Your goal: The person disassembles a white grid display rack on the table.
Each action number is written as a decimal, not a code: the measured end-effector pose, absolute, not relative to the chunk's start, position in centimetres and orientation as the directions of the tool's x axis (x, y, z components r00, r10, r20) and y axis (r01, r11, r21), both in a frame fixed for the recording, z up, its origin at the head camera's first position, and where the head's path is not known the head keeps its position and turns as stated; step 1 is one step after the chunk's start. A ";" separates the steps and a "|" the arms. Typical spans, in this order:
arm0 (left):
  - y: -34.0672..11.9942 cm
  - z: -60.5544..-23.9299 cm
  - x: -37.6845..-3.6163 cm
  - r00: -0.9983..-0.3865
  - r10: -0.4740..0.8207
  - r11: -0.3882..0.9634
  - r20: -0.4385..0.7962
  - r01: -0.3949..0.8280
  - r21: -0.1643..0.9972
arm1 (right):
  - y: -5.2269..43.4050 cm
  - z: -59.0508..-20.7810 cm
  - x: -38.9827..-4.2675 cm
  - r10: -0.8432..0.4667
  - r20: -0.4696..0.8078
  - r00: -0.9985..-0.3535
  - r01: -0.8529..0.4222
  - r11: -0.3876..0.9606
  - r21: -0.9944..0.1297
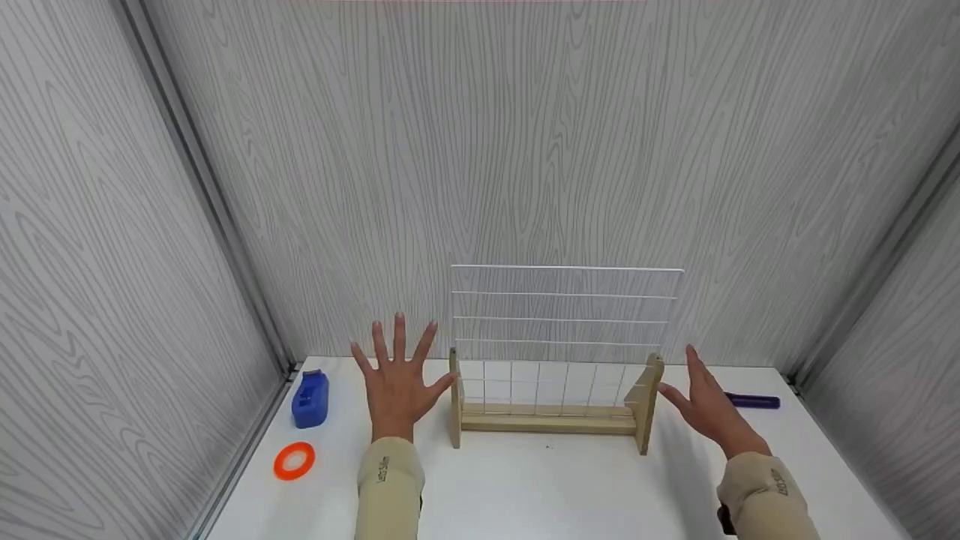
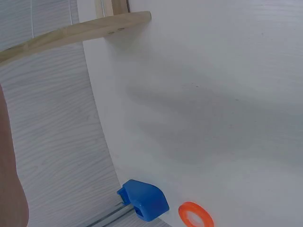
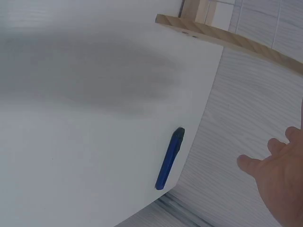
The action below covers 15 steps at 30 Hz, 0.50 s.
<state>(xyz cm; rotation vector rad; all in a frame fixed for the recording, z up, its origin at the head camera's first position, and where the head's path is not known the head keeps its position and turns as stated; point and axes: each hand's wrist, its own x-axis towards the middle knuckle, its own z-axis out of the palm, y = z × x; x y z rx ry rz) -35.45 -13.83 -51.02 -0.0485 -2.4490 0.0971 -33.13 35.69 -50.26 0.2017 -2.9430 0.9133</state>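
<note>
So both hands are spread open, left hand (image 1: 397,382) and right hand (image 1: 709,409) flanking the white wire grid in its wooden stand (image 1: 551,420), which runs left-right mid-bench; the left looks slightly nearer.

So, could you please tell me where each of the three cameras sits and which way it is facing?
Head: worn on the head, looking forward and down at the wire rack, with the left hand, right hand and both sleeves showing.
Left wrist: looks across the table at the blue dispenser and orange ring; a strip of skin at the left edge.
Right wrist: looks over the table at the blue pen; fingers show.
Both wrist views share the rack's wooden feet.
</note>
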 end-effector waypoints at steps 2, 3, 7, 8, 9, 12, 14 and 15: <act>-13.4 -50.8 -35.6 -0.734 0.097 0.993 0.672 0.029 -0.111 | 35.5 -50.3 -33.3 -0.110 0.091 -0.990 -0.142 0.803 -0.579; -13.2 -50.7 -35.7 -0.719 0.113 0.992 0.686 0.038 -0.124 | 35.4 -50.3 -33.3 -0.109 0.091 -0.990 -0.142 0.797 -0.587; -12.4 -50.3 -36.1 -0.685 0.156 0.985 0.711 0.056 -0.161 | 34.9 -50.2 -33.4 -0.096 0.090 -0.991 -0.131 0.778 -0.614; -12.2 -50.2 -36.2 -0.683 0.160 0.984 0.712 0.056 -0.167 | 34.8 -50.2 -33.5 -0.093 0.094 -0.991 -0.131 0.773 -0.621; -12.0 -50.1 -36.2 -0.683 0.163 0.983 0.712 0.054 -0.173 | 34.7 -50.2 -33.5 -0.089 0.097 -0.991 -0.130 0.767 -0.628; -11.3 -49.6 -36.4 -0.678 0.178 0.981 0.713 0.070 -0.178 | 34.3 -50.2 -33.4 -0.077 0.092 -0.993 -0.118 0.757 -0.643; -10.7 -49.4 -36.4 -0.671 0.193 0.980 0.716 0.089 -0.180 | 34.0 -50.2 -33.3 -0.068 0.072 -0.995 -0.098 0.746 -0.658; -10.5 -49.2 -36.5 -0.667 0.200 0.978 0.717 0.097 -0.183 | 33.9 -50.2 -33.3 -0.066 0.059 -0.996 -0.088 0.739 -0.668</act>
